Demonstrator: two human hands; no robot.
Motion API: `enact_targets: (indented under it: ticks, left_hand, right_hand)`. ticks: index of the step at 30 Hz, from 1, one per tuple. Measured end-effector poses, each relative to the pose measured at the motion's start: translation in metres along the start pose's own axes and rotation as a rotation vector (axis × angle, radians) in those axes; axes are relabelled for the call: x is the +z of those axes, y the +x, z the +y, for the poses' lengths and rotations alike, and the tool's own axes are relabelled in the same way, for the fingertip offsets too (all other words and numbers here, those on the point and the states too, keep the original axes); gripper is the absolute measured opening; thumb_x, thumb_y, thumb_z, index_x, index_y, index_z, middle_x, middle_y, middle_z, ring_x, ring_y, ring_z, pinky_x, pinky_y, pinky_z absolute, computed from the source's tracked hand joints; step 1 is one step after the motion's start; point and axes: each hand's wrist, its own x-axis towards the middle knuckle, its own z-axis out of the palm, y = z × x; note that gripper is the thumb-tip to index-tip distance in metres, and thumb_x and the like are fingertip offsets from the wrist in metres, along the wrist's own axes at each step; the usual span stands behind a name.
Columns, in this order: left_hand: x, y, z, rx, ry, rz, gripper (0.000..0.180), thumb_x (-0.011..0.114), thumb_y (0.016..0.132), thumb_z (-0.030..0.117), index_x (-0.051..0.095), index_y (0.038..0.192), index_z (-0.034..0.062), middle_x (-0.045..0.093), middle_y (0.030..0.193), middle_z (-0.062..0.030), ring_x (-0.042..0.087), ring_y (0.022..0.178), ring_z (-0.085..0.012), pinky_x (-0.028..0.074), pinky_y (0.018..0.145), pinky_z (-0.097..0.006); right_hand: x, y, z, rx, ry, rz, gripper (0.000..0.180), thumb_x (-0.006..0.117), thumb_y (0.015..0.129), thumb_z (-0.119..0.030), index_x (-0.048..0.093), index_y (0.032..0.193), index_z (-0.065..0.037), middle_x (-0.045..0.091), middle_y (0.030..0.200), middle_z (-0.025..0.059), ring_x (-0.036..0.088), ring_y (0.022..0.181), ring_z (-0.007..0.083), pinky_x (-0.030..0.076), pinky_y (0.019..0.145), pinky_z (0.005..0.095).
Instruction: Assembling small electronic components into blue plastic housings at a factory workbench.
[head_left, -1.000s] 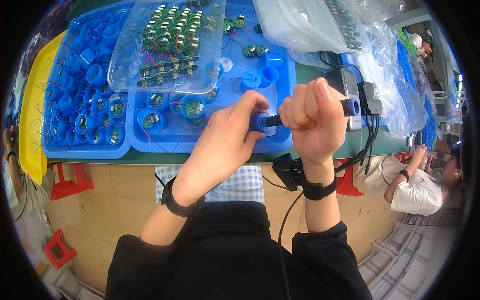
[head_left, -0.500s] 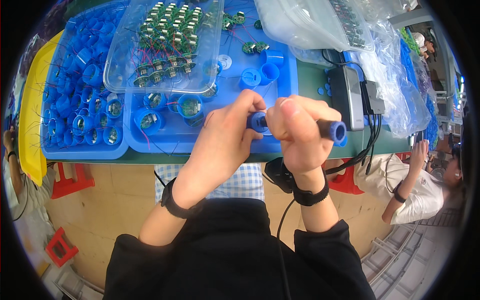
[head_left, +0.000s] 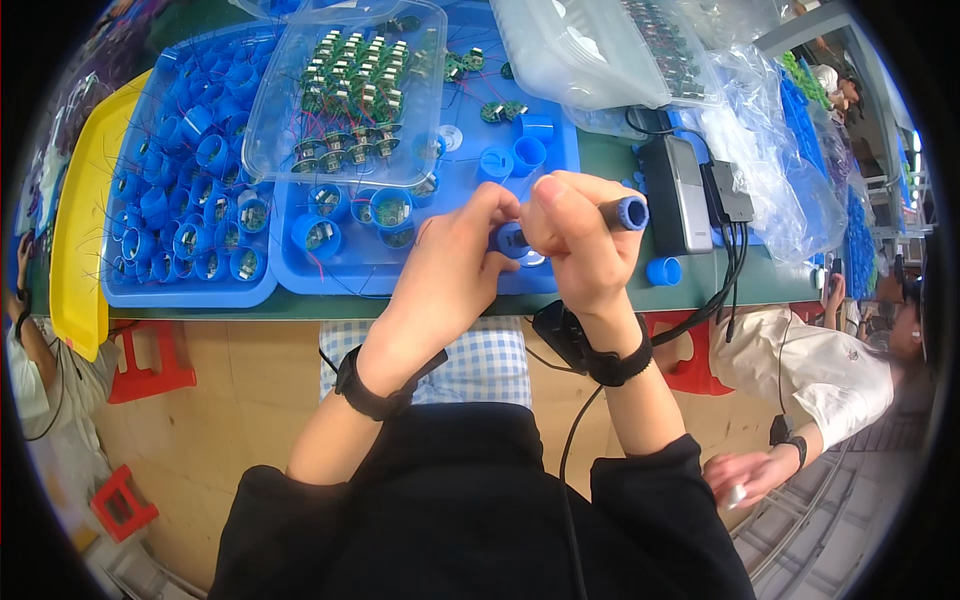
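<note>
One blue cap (head_left: pixel 508 239) pinched in left hand (head_left: pixel 455 265); right hand (head_left: pixel 580 240) fisted round blue-tipped tool (head_left: pixel 628 213). Left tray (head_left: pixel 185 180) looks mostly filled; loose caps (head_left: pixel 512 158) remain.

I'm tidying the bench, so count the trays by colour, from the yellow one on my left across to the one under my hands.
Yellow: 1, the yellow tray
Blue: 2, the left blue tray and the middle blue tray
Clear: 1, the clear tray of green circuit boards, lying across both blue ones
Total: 4
</note>
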Motion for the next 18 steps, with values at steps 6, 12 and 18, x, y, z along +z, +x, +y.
enact_targets:
  ticks: [6, 12, 18]
  left_hand:
    - [-0.005, 0.001, 0.005, 0.023, 0.113, -0.008, 0.036, 0.054, 0.068, -0.015, 0.05, 0.1, 0.0006, 0.064, 0.092, -0.0214, 0.061, 0.094, -0.0404, 0.05, 0.075, -0.043]
    - [0.001, -0.001, 0.001, 0.047, 0.086, 0.018, 0.036, 0.058, 0.068, -0.013, 0.05, 0.1, 0.0012, 0.065, 0.094, -0.0213, 0.061, 0.095, -0.039, 0.051, 0.074, -0.043]
    - [0.005, 0.002, 0.002, 0.025, 0.14, 0.007, 0.031, 0.065, 0.072, -0.009, 0.055, 0.101, 0.0002, 0.063, 0.092, -0.0095, 0.065, 0.084, -0.017, 0.052, 0.073, -0.029]
  right_hand:
    - [0.013, -0.01, -0.003, -0.143, -0.212, 0.021, 0.026, 0.056, 0.082, -0.003, 0.051, 0.057, 0.002, 0.042, 0.049, 0.0037, 0.04, 0.044, 0.0081, 0.032, 0.042, 0.025]
    - [0.006, -0.015, -0.006, -0.204, -0.308, -0.003, 0.023, 0.059, 0.08, -0.004, 0.053, 0.058, 0.002, 0.049, 0.051, 0.0058, 0.046, 0.043, 0.0136, 0.037, 0.044, 0.0263]
    - [-0.044, -0.005, -0.023, -0.064, 0.551, 0.53, 0.032, 0.051, 0.091, -0.02, 0.047, 0.062, -0.008, 0.035, 0.048, -0.0023, 0.03, 0.041, 0.0076, 0.022, 0.04, 0.0254]
